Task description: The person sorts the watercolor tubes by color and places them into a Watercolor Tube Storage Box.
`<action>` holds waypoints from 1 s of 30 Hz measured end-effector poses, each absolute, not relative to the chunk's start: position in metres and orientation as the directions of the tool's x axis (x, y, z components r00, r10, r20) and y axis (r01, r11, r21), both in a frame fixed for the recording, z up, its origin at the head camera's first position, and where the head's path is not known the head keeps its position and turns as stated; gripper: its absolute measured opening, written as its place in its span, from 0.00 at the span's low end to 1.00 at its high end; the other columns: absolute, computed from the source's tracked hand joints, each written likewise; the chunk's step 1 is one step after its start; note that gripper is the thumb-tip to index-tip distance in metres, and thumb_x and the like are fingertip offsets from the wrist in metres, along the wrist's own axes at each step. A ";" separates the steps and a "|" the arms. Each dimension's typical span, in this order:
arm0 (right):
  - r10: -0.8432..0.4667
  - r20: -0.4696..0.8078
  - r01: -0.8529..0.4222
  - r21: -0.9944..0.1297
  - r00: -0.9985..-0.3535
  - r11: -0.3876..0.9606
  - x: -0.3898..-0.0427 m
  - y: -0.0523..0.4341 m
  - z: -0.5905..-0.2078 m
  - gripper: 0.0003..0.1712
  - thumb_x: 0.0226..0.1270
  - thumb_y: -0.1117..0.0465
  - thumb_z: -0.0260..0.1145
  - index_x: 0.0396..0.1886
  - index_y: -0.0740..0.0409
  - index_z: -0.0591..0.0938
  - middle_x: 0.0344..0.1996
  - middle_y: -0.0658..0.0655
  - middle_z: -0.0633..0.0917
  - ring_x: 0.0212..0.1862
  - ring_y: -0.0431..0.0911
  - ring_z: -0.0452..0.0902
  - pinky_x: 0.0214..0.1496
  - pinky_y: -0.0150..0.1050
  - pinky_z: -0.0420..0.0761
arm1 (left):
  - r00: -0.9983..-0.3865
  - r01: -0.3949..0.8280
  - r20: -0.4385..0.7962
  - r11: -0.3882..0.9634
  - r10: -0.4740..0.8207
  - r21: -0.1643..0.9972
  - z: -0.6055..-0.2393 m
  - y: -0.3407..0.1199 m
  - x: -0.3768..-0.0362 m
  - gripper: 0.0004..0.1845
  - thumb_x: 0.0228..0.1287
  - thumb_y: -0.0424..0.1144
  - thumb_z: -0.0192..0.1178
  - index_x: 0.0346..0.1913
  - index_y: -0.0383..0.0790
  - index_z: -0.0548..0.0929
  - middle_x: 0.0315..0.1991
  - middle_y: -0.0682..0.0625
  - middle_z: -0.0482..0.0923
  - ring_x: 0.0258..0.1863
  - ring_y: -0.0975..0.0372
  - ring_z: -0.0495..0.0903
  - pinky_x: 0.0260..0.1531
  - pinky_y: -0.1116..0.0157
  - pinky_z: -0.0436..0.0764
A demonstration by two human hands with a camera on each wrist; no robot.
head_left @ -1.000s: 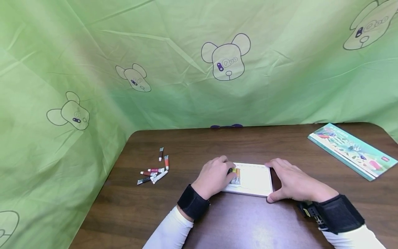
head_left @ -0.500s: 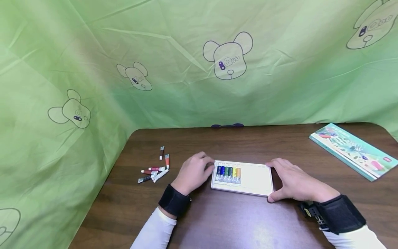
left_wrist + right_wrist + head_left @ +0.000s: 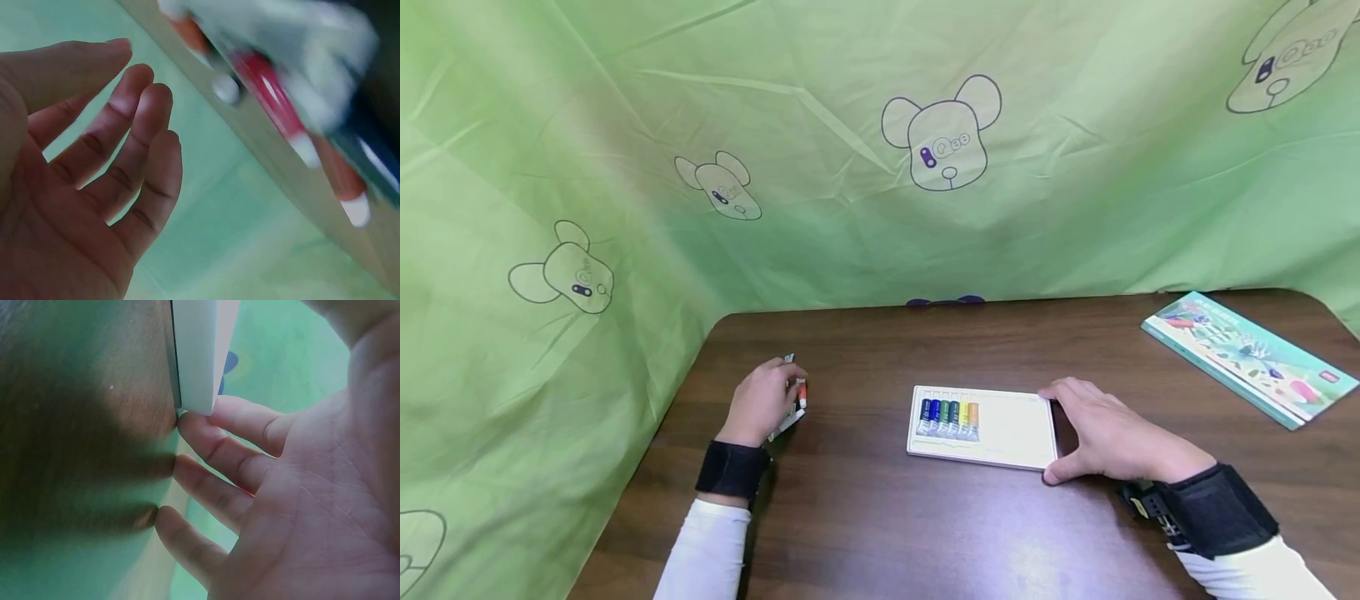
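My left hand (image 3: 760, 402) hovers over a loose pile of small paint tubes on the left, covering most of them. An orange tube (image 3: 802, 394) and a white tube (image 3: 788, 422) peek out beside it. In the left wrist view the fingers bend loosely with nothing between them, apart from a crimson tube (image 3: 270, 94) and a brown-red tube (image 3: 340, 169). A white paint tray (image 3: 1018, 427) lies flat mid-table, a row of coloured tubes (image 3: 949, 417) filling its left part. My right hand (image 3: 1108, 437) holds the tray's right end, thumb at the near corner, fingertips at the far one.
A teal illustrated box (image 3: 1251, 358) lies at the back right of the brown wooden table (image 3: 865, 517). Behind and left of the table hangs a green curtain (image 3: 820, 167) with bear drawings.
My left hand has left the tray's tube row and moved left to the loose pile, uncovering the row. The right hand stays at the tray's right end.
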State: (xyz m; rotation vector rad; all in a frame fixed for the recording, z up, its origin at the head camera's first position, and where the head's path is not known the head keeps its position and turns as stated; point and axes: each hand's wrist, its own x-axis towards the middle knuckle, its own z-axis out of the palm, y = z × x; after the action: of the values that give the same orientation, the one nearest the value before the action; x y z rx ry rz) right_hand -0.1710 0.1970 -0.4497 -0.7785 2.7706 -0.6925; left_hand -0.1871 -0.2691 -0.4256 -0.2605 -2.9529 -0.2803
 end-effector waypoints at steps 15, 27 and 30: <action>-0.531 -0.036 -0.451 -0.482 -0.847 0.751 -0.170 0.196 -0.450 0.63 0.36 0.33 0.87 0.66 0.66 0.74 0.60 0.65 0.80 0.64 0.62 0.75 0.61 0.67 0.75 | -0.974 0.213 0.105 0.972 0.202 0.104 -0.429 -0.276 -0.195 0.05 0.57 0.34 0.78 0.35 0.45 0.93 0.41 0.48 0.89 0.44 0.49 0.86 0.41 0.50 0.85; -0.525 -0.053 -0.440 -0.480 -0.850 0.760 -0.171 0.197 -0.450 0.63 0.37 0.33 0.87 0.67 0.66 0.74 0.62 0.67 0.79 0.65 0.64 0.74 0.62 0.68 0.74 | -0.978 0.210 0.038 0.962 0.207 0.176 -0.430 -0.276 -0.201 0.01 0.63 0.35 0.75 0.37 0.43 0.92 0.32 0.51 0.88 0.34 0.57 0.85 0.38 0.54 0.85; -0.524 -0.051 -0.440 -0.479 -0.850 0.760 -0.171 0.197 -0.450 0.63 0.37 0.33 0.87 0.67 0.66 0.74 0.62 0.68 0.79 0.65 0.64 0.73 0.62 0.69 0.74 | -0.979 0.205 0.020 0.955 0.205 0.215 -0.430 -0.277 -0.203 0.01 0.65 0.34 0.73 0.36 0.42 0.91 0.30 0.51 0.87 0.30 0.59 0.82 0.37 0.56 0.83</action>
State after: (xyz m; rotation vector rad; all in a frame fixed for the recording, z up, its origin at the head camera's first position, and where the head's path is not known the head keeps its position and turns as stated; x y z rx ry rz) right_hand -0.1708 0.1968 -0.4497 -0.7666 2.7742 -0.6868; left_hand -0.2030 -0.2772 -0.4300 -0.3258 -3.1080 -0.3417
